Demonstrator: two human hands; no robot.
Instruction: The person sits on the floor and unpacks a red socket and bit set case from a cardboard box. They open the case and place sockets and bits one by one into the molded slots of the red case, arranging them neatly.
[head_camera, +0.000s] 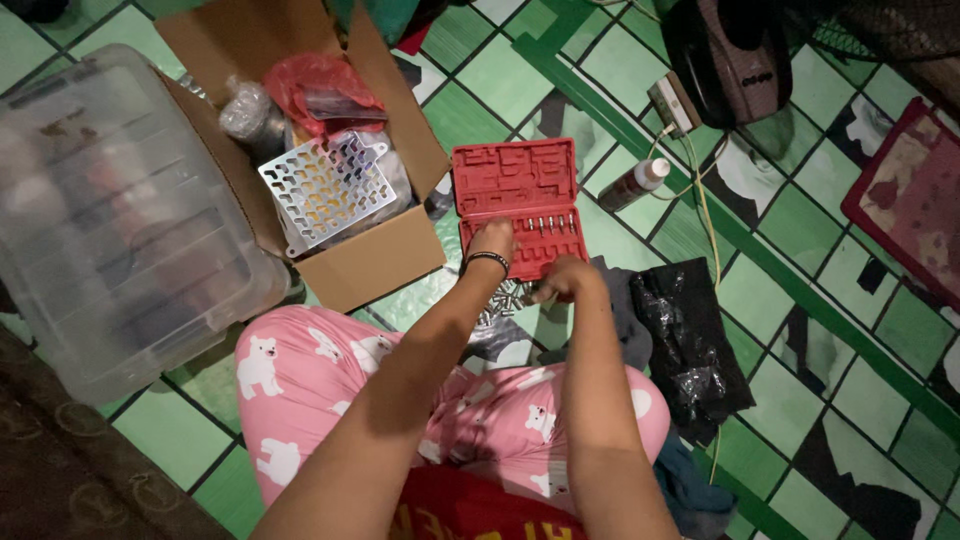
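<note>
The person sits on a green and white patterned floor mat (800, 330), legs in pink trousers with white bear prints (330, 370), and both arms reach forward to a red plastic bit case (518, 205) lying open on the mat in front of the knees. The case has a moulded lid standing behind and a lower tray with a short row of small metal bits (548, 224) set upright in it.

The left hand (493, 240), with a dark band at the wrist, rests on the near edge of the case's lower tray, just left of the row of bits; its fingers are curled down onto the tray, and whether they pinch anything cannot be told. The right hand (562, 278) is just in front of the case, its grip closed around a small object that is too hidden to identify. Between the two hands, on the mat, lies a small heap of loose metal pieces (503, 300).

Left of the case stands an open cardboard box (360, 265) holding a perforated metal plate (328, 188) and a red plastic bag (322, 85). Farther left is a clear plastic storage tub (120, 220). A crumpled black plastic bag (690, 340) lies right of the hands, and a small white-capped bottle (634, 184) lies just right of the case.
</note>
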